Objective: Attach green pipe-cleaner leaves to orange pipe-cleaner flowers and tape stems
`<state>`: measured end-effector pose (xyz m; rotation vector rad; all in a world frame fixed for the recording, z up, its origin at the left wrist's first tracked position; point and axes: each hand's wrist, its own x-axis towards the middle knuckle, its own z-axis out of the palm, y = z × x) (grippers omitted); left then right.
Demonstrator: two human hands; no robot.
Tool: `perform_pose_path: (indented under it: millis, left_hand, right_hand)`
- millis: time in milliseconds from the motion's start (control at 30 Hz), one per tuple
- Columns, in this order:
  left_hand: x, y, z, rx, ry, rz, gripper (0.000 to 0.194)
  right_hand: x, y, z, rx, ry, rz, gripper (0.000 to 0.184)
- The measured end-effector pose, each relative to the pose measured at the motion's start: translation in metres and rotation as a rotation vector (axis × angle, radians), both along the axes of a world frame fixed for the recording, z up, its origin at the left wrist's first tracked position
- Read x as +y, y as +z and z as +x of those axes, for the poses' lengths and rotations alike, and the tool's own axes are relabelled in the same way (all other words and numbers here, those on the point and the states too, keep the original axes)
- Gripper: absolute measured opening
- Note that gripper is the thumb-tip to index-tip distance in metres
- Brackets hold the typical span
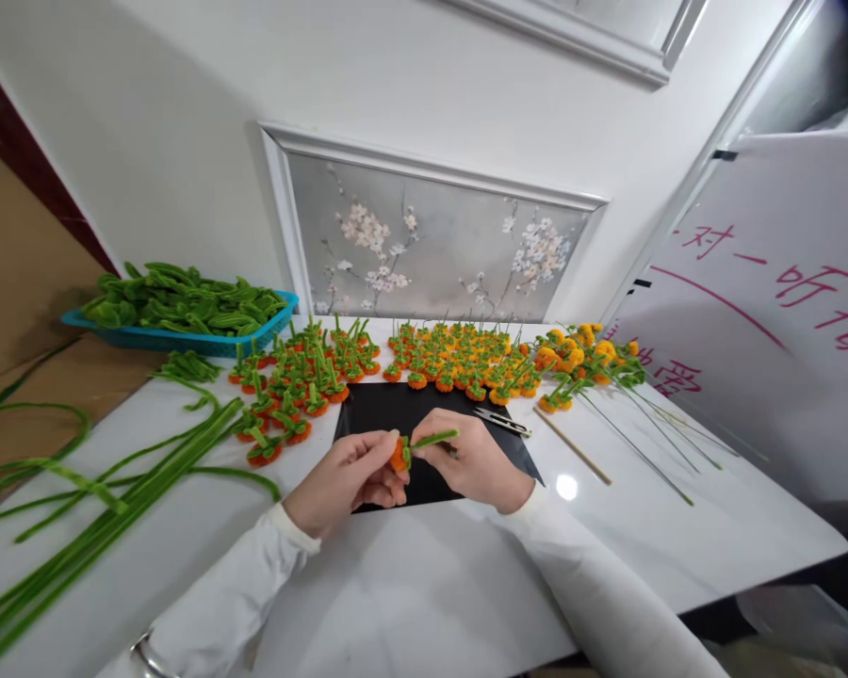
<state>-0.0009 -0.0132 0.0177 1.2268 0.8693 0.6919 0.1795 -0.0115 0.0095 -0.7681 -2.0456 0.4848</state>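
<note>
Between my two hands is a small orange pipe-cleaner flower (398,458) with green at its base. My left hand (353,473) pinches the orange head between thumb and fingers. On the other side, my right hand (459,459) closes its fingertips on the green pipe-cleaner part (434,439), whose free end points right. Both hands are held over a black mat (382,405). Thread snips (503,422) lie on the mat's right edge, just beyond my right hand. Rows of finished-looking orange flower heads (315,405) with upright green stems stand behind the mat.
A blue basket (176,337) of green pipe-cleaner pieces sits back left. Long green pipe cleaners (134,508) spread across the left side. At the right lie a thin wooden stick (572,447) and wire-stemmed orange-yellow flowers (594,353). A wall panel (438,235) rises behind the table.
</note>
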Motion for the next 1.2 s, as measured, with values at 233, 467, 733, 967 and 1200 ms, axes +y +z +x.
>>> perform_pose_path:
  millis: [233, 467, 733, 967, 1200]
  left_hand:
    - [-0.001, -0.002, 0.001, -0.084, 0.099, 0.176, 0.025]
    - [0.001, -0.007, 0.001, 0.117, 0.124, 0.639, 0.011]
    - [0.000, -0.004, 0.002, 0.071, 0.071, 0.495, 0.005]
    - [-0.001, 0.003, -0.004, 0.006, -0.003, 0.103, 0.010]
    - [-0.003, 0.005, -0.008, -0.137, -0.073, -0.152, 0.011]
  right_hand:
    - [-0.003, -0.002, -0.004, 0.011, -0.015, -0.059, 0.009]
    - [-0.001, -0.005, -0.007, 0.040, -0.058, -0.121, 0.007]
    - [0.001, -0.005, -0.002, -0.020, -0.012, -0.009, 0.008]
    - [-0.001, 0.000, 0.002, -0.107, 0.053, 0.081, 0.014]
    - [-0.008, 0.005, -0.002, -0.070, 0.119, 0.083, 0.015]
